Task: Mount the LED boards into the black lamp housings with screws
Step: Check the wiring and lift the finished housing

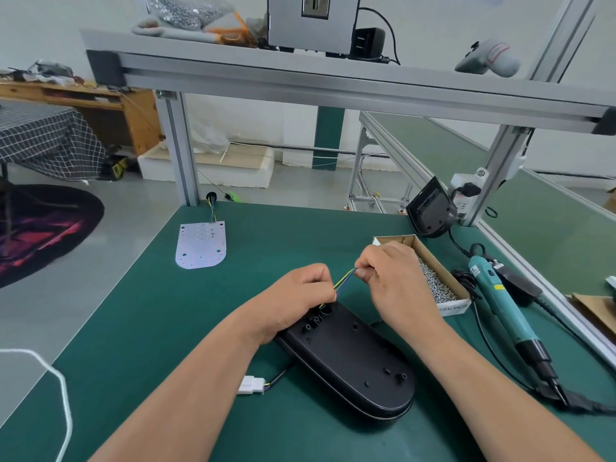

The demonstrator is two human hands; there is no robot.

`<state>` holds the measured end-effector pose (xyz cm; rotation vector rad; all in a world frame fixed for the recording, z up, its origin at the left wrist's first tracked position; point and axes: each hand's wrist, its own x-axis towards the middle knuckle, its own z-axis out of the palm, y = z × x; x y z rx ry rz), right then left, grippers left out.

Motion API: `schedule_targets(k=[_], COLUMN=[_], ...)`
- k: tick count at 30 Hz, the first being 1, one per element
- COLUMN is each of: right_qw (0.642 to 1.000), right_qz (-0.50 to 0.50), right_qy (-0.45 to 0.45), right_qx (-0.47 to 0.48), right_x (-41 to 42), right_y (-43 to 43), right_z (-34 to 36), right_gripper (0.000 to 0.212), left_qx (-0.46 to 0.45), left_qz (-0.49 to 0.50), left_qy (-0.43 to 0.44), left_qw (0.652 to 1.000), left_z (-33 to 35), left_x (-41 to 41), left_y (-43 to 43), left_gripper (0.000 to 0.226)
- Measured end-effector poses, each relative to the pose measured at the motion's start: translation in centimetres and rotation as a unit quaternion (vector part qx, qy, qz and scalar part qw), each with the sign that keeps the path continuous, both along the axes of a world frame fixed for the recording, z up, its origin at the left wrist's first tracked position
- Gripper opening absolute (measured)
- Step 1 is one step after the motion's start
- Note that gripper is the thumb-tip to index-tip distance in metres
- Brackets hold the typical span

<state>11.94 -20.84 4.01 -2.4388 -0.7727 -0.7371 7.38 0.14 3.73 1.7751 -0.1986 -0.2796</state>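
**Both hands on the wires at the lamp housing**

A green bench mat [206, 321] covers the worktop, framed by aluminium posts that carry a shelf [300, 78] overhead; on the shelf sit a grey box, a black adapter and a clear bag of small metal parts; beyond the bench lie a grey floor, a round dark rug [43, 228], a table under a checked cloth and a wooden desk; a second green-topped bench runs off to the right.

An open cardboard box [430, 261] stands on the mat at the right, just behind the right hand, filled with a heap of silver screws [436, 285]; beside it lies a teal electric screwdriver [503, 305] with its black cord; another black housing [431, 211] leans near the right post.

The black lamp housing [350, 358] lies flat in the middle of the mat, hollow side up; a white plug [250, 385] on a short lead rests by its left edge; the LED board [201, 245] lies well apart at the far left, its wires trailing back.

The left hand [296, 298] is curled, pinching thin yellow and blue wires [343, 281] at the housing's far end; the right hand [386, 278] pinches the same wires a little higher.
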Motion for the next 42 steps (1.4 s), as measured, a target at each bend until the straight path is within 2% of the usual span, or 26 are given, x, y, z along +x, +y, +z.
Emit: schedule_targets(k=[10, 13, 15, 19, 21, 23, 25, 28, 30, 32, 34, 38, 42], right_qw=[1.0, 0.999, 0.998, 0.996, 0.994, 0.992, 0.992, 0.994, 0.997, 0.998, 0.994, 0.987, 0.987], right_qz=[-0.016, -0.034, -0.05, -0.083, -0.1, -0.115, -0.121, -0.102, -0.057, 0.027, 0.094, 0.078, 0.081], right_qy=[-0.015, -0.012, -0.009, -0.004, -0.008, -0.004, -0.003, -0.022, -0.051, -0.059, -0.045, -0.052, -0.075], right_qx=[-0.004, 0.009, 0.022, 0.042, 0.044, 0.043, 0.04, 0.04, 0.031, 0.004, -0.041, -0.133, -0.112], right_x=[0.0, 0.2, 0.5, 0.6, 0.6, 0.7, 0.7, 0.7, 0.5, 0.1, -0.3, -0.5, -0.3], right_y=[-0.3, -0.8, -1.5, -2.3, -2.2, -2.1, -2.0, -2.3, -2.4, -2.5, -2.1, -1.4, -1.3], right_z=[-0.2, -0.1, 0.0, 0.1, 0.0, -0.2, -0.3, -0.2, -0.1, 0.2, 0.3, 0.4, 0.3], right_gripper=[0.023, 0.02, 0.017, 0.014, 0.016, 0.022, 0.021, 0.007, 0.027, 0.045, 0.052, 0.048, 0.037], left_qx=[-0.001, -0.068, -0.152, -0.315, -0.339, -0.314, -0.275, -0.285, -0.3, -0.313, -0.331, -0.379, -0.399], left_qz=[0.006, -0.004, 0.004, 0.002, -0.02, -0.035, -0.031, 0.004, 0.014, 0.017, 0.017, 0.012, 0.031], left_qy=[0.004, 0.061, 0.099, 0.14, 0.138, 0.123, 0.109, 0.097, 0.088, 0.084, 0.086, 0.097, 0.12], left_qw=[1.0, 0.996, 0.983, 0.939, 0.93, 0.941, 0.955, 0.954, 0.95, 0.946, 0.94, 0.92, 0.908], left_z=[0.1, 0.0, -0.2, -0.7, -0.9, -1.0, -1.1, -1.4, -1.5, -1.5, -1.5, -1.0, -1.0], left_x=[-0.2, -0.8, -1.1, -1.5, -1.5, -1.5, -1.3, -1.0, -1.0, -0.9, -0.8, -0.6, -0.6], left_y=[0.2, 0.6, 0.8, 1.2, 1.3, 1.1, 0.8, 0.5, 0.4, 0.5, 0.7, 1.1, 1.0], left_gripper=[0.035, 0.028, 0.043, 0.089, 0.117, 0.133, 0.124, 0.091, 0.085, 0.086, 0.088, 0.113, 0.119])
